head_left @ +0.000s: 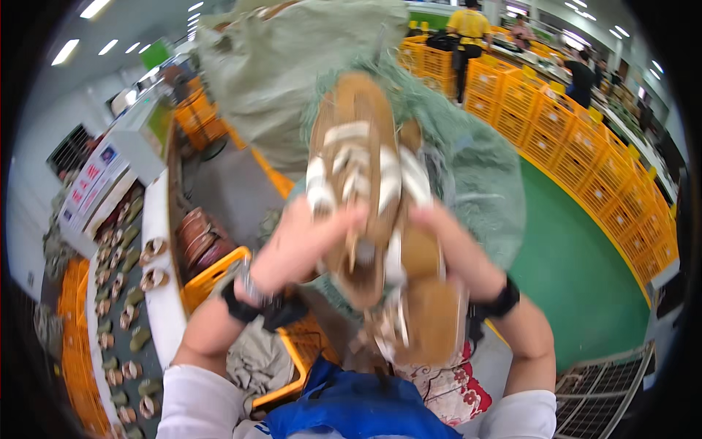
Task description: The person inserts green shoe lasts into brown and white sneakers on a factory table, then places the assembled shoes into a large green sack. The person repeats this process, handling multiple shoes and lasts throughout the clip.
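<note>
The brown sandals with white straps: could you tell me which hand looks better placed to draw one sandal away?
Probably the right hand: it grips the nearer sandal, which sits apart at the lower right. The left hand clasps the upper sandal by its straps.

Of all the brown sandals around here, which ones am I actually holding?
The brown sandals with white straps, raised between your left hand and right hand. The other sandals lie in rows on the conveyor at your left, untouched.

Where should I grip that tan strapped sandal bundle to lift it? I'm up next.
Take the tan sandals at mid-length from both sides, as the left hand and right hand do: they are long and narrow there, and the white straps give purchase.
</note>
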A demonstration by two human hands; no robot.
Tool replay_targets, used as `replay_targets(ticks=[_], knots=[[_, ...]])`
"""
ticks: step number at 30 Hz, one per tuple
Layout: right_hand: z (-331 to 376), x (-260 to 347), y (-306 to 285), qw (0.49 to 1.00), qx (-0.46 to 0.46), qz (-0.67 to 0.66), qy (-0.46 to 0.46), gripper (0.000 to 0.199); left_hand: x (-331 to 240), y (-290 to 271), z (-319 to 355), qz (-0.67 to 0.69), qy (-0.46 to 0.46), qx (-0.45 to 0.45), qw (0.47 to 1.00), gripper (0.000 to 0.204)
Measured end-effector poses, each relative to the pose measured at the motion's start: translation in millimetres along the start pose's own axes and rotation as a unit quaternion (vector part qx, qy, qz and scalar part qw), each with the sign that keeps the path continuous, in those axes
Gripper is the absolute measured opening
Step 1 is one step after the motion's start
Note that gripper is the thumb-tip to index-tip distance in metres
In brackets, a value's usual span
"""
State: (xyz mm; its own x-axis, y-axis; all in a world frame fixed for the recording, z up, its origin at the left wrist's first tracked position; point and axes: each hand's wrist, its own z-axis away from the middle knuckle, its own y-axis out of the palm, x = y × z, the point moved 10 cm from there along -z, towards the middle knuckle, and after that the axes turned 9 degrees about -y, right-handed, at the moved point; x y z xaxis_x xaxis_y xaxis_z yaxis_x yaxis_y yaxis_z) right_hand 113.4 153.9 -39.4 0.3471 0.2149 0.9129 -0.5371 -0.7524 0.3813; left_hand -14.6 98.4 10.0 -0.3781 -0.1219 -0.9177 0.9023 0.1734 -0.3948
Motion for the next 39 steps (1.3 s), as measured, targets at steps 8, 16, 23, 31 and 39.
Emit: replay_targets(ticks=[8, 16, 23, 31, 39], knots=[[167.1, -212.1, 128.9, 0.918, 0.074, -0.223, 0.319, 0.065, 194.5, 14.3, 261.8, 0.218, -0.253, -0.124, 0.935, 0.056], [263.8, -199.6, 283.9, 0.877, 0.381, -0.069, 0.284, 0.07, 190.6, 37.4, 533.5, 0.25, -0.219, -0.397, 0.855, 0.044], [390.4, -220.1, 416.7, 0.718, 0.614, -0.175, 0.278, 0.075, 187.9, 138.8, 776.0, 0.309, -0.206, -0.692, 0.618, 0.034], [498.3, -262.5, 500.6, 0.547, 0.67, -0.09, 0.494, 0.081, 135.2, 194.2, 868.3, 0.212, -0.219, -0.852, 0.425, 0.036], [557.3, -363.8, 571.5, 0.517, 0.847, 0.106, 0.07, 0.08, 148.0, 164.6, 921.8, -0.112, -0.59, -0.698, 0.39, 0.053]])
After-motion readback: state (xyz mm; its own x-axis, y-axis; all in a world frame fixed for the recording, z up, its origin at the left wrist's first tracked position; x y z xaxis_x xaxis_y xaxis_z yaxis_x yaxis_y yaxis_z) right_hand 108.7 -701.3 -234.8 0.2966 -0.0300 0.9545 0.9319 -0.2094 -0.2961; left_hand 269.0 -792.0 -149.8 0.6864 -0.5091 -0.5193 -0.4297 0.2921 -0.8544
